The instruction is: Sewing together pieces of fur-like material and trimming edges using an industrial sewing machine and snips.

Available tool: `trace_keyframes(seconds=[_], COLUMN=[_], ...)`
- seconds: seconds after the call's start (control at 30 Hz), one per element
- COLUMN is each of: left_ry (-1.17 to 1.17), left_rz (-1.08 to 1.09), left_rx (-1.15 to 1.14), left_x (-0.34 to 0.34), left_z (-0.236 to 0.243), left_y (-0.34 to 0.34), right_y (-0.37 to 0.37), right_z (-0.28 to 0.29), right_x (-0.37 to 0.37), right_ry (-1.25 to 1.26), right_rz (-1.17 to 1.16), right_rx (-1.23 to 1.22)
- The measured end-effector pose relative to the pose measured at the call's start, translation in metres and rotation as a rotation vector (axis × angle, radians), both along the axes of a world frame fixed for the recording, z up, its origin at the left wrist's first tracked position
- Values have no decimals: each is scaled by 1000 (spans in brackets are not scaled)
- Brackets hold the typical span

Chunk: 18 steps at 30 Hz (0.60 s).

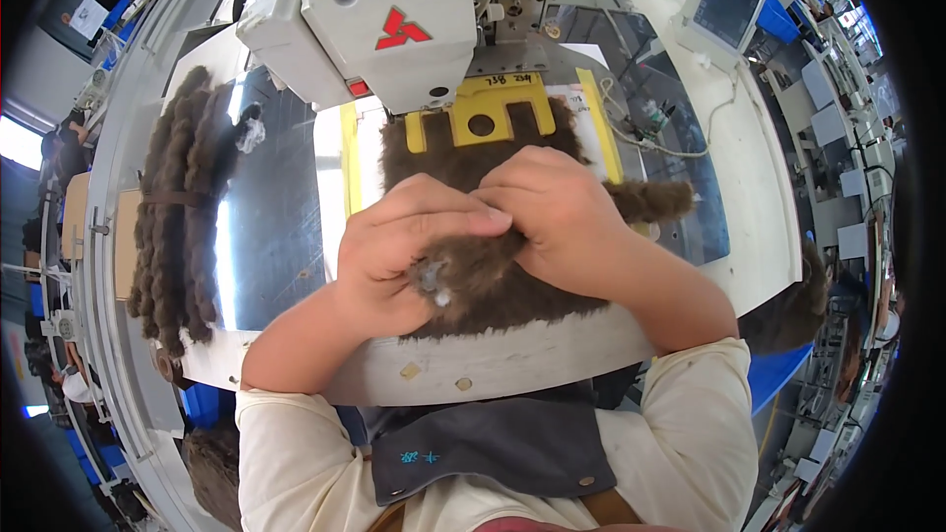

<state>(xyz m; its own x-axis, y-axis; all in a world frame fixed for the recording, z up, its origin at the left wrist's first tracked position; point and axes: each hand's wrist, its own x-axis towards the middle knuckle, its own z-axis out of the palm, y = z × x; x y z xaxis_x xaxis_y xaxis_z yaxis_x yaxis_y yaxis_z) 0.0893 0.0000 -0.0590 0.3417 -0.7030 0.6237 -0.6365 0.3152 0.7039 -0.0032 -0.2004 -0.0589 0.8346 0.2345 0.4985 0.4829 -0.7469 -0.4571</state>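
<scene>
Both of my hands are closed with the fingers bent; the gap between them is small. My left hand (394, 246) curls around the near end of a brown furry tube (478, 271), its thumb laid across the top toward my right hand. My right hand (562, 217) grips fur just beside that thumb; its fingertips are hidden, so I cannot tell the exact pinch. Pale stuffing (430, 278) shows at the tube end beside my left palm. A furry length (662, 201) projects to the right of my right hand; I cannot tell whether it belongs to the same tube.

Beneath both hands, a brown fur sheet (522, 313) lies on the bench (581, 340). Its far part runs under a yellow template (468, 128), just beyond my hands. The machine head (394, 30) stands above and beyond the template. A tied bundle of furry tubes (177, 207) lies well to the left of my left hand.

Possible faults, in my judgement:
- Stuffing loss: squeezing too hard with my left hand could push filling out of the end.
- Sheet shift: dragging the tube with either hand could pull or crease the fur beneath the template.
- Finger injury: reaching forward could bring my fingers under the machine head if it runs.
</scene>
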Motion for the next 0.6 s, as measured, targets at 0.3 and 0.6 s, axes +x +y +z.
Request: trace_keyframes(seconds=[0.3,0.6], left_ry=[-504,-745], left_rz=[254,373], left_rx=[-48,14], left_x=[5,-1], left_z=[-15,-14], left_y=[-8,-14], right_y=[-2,5], right_z=[19,36], right_x=[-6,-30], right_ry=[114,44], right_rz=[21,-88], right_rx=[72,118])
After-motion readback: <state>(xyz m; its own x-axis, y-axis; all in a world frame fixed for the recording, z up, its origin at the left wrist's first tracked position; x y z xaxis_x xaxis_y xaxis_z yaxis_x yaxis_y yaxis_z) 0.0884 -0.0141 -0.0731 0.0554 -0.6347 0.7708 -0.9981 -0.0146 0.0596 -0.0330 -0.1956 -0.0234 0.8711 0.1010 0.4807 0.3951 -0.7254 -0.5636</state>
